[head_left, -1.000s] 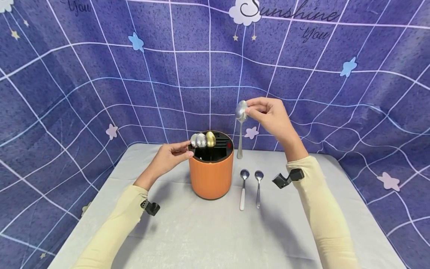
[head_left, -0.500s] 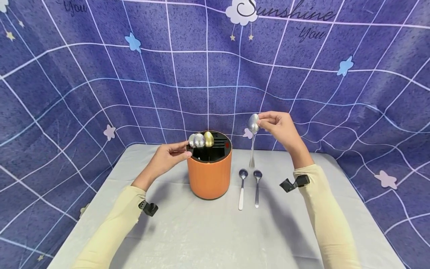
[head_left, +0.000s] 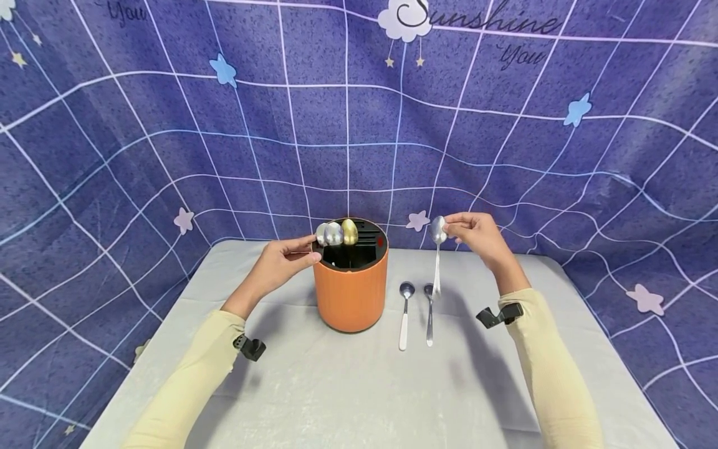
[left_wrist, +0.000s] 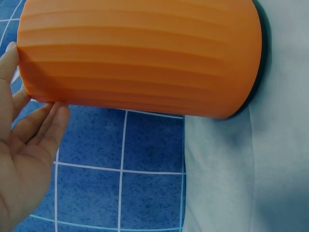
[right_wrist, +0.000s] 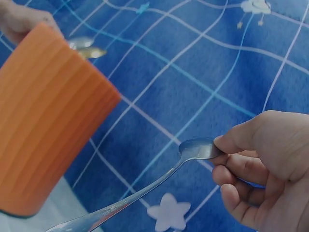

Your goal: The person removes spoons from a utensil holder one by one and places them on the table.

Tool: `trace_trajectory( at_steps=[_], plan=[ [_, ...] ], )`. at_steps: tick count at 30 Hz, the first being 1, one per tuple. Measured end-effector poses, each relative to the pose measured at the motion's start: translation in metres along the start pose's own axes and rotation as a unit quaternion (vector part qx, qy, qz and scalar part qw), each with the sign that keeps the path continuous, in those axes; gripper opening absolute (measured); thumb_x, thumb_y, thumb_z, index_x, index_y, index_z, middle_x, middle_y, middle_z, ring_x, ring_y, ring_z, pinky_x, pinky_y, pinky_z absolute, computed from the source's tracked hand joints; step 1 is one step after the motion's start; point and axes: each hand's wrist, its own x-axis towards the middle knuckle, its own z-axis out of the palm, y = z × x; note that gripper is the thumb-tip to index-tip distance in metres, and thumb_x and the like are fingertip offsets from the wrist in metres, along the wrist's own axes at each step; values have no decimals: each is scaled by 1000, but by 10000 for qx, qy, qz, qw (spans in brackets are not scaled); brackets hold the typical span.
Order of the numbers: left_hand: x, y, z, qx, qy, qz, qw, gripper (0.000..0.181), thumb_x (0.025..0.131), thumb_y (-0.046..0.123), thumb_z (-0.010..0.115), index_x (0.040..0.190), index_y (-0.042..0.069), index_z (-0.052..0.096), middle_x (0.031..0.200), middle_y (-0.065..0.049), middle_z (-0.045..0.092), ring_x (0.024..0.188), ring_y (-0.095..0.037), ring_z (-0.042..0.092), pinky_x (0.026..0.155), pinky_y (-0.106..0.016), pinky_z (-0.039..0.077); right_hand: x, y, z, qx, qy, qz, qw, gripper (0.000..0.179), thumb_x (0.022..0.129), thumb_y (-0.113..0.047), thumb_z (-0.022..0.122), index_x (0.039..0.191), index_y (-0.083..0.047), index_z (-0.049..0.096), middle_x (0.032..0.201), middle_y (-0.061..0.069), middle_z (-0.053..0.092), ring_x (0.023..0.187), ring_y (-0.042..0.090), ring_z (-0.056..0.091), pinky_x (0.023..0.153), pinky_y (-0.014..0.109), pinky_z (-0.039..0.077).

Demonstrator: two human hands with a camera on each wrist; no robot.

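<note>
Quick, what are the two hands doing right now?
Left hand: open, fingers touching the orange holder.
Right hand: closed, pinching a spoon between finger and thumb.

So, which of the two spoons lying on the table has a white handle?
The white-handled spoon is the one closer to the orange holder; the silver spoon beside it has a metal-coloured handle.

- It seemed a screened-off corner; the kind of room could not be told.
- Patterned blue cloth [head_left: 320,112] hung around a pale, covered surface [head_left: 314,393].
</note>
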Motion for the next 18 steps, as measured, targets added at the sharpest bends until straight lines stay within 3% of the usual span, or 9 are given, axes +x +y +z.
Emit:
trace_trajectory(
  at_steps=[18],
  plan=[
    [0,-1,1,2,60,-4,10000,56,93,36,77,141,11,63,131,-14,68,114,-29,70,91,-33,60,-19,67,-9,-152,-27,812,9966,37,97,-9,66,127,13,64,86,-13,73,80,2,63,74,19,53]
  ],
)
